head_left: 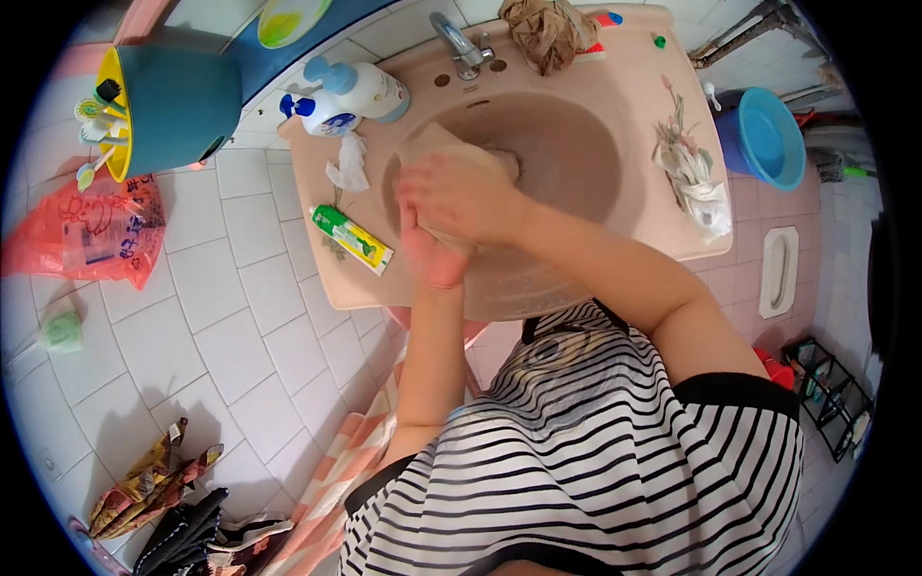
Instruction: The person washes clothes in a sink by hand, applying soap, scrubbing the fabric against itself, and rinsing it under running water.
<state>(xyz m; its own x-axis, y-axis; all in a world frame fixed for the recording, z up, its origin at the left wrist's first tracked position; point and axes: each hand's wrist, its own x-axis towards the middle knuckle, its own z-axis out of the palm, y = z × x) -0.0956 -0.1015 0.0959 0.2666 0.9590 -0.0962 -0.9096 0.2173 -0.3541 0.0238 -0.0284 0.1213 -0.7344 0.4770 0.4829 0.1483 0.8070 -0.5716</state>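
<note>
Over the left side of the pink washbasin, my two hands are pressed together around a thin beige cloth. My right hand lies on top, its fingers wrapped over the cloth and over my left hand. Underneath, my left hand grips the cloth from the near side; most of its fingers are hidden. Part of the cloth sticks out beyond my right hand toward the bowl. The chrome tap stands at the back of the basin, and I cannot make out any water running from it.
On the left rim are two pump bottles, a crumpled white wipe and a green-yellow toothpaste tube. A crumpled brown bag sits behind the bowl; white plastic lies on the right rim. A toothbrush cup is at left, a blue basin at right.
</note>
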